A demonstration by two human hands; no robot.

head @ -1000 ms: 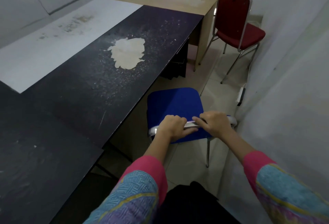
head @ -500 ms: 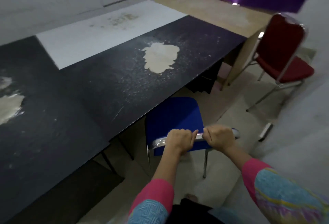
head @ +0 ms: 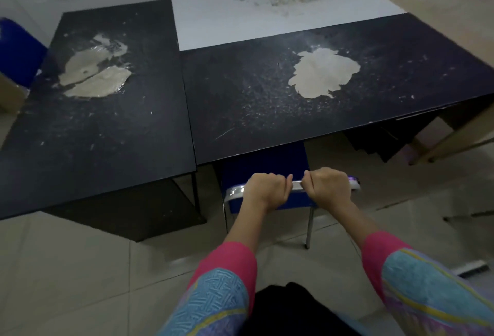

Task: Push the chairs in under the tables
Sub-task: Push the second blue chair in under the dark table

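Blue chair (head: 263,160) sits at the near edge of the right-hand black table (head: 334,111), seat partly tucked beneath the top, backrest and rear legs out over the tiled floor (head: 80,269). Left hand (head: 263,187) and right hand (head: 327,186) both curl tight round the chrome top rail (head: 296,185), knuckles up, side by side near the rail's middle. Judged a light, stiff tube frame with a padded seat: it should slide readily on tile, the rail is smooth and could slip, and a centred two-handed hold there looks best for a straight push.
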